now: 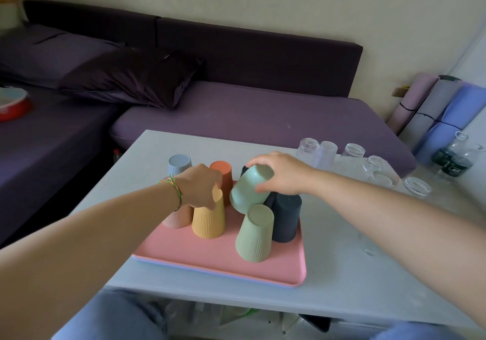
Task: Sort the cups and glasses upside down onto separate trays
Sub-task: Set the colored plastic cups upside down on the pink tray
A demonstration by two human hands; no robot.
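A pink tray [210, 258] on the white table carries several plastic cups standing upside down. My right hand [282, 174] grips a mint-green cup [248, 191] that is tilted above the tray, near the dark cups [286, 218]. My left hand [201, 184] rests on the base of a yellow cup [209, 221], with a pink cup [178, 217] partly hidden under my wrist. A sage-green cup [253, 234] stands at the tray's front. An orange cup [223, 175] and a pale blue cup [180, 164] stand behind. Several clear glasses [353, 153] stand upside down at the table's right.
A second, bluish tray edge shows under the pink tray. A purple sofa [263, 113] with a dark pillow runs behind the table. Rolled mats [444, 113] and water bottles [455, 158] stand at the far right. A red bowl [13, 103] lies on the left.
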